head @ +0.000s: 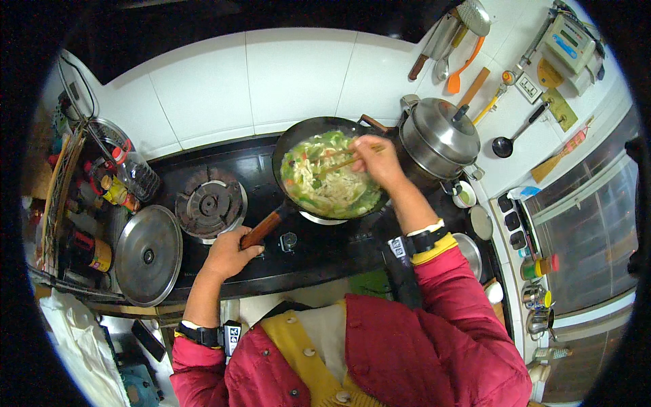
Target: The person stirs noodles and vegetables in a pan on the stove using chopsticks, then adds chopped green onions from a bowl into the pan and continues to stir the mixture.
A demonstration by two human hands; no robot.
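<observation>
A black wok (280, 152) sits over the right side of the black gas stove. My left hand (233, 253) is closed around its wooden handle (262, 230). In the wok lies a wet mix of green vegetables, pale strips or noodles and small orange pieces (325, 178). Above the wok's right side, my right hand (375, 158) grips a pair of wooden chopsticks (338, 165), their tips in the food. The hand is slightly blurred.
An unused burner (208, 206) and a round metal lid (148, 256) are to the left, near a plastic bottle (136, 174). A lidded steel pot (440, 137) stands close on the wok's right, with small bowls (464, 194) beyond. Utensils, including an orange spatula (454, 83), hang on the wall.
</observation>
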